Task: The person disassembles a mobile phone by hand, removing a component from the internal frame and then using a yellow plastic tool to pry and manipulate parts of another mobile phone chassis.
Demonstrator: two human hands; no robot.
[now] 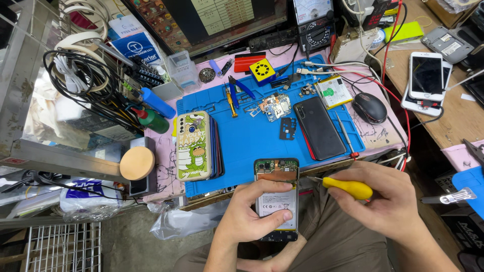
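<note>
My left hand [250, 214] holds an opened phone [276, 174] with its back cover off, so the battery and the circuit board at its top are bare; the thumb lies across the battery. My right hand [385, 201] grips a yellow-handled screwdriver [348, 188], whose metal tip points left at the phone's upper right edge. Both hands are over my lap, just in front of the bench edge.
A blue work mat [252, 138] carries a phone stack topped by a cartoon-printed case [194, 146], a black back cover [318, 127], a loose battery [333, 90], small circuit parts [276, 107], blue-handled pliers and tweezers. A mouse [369, 107] and white phones [426, 76] lie to the right.
</note>
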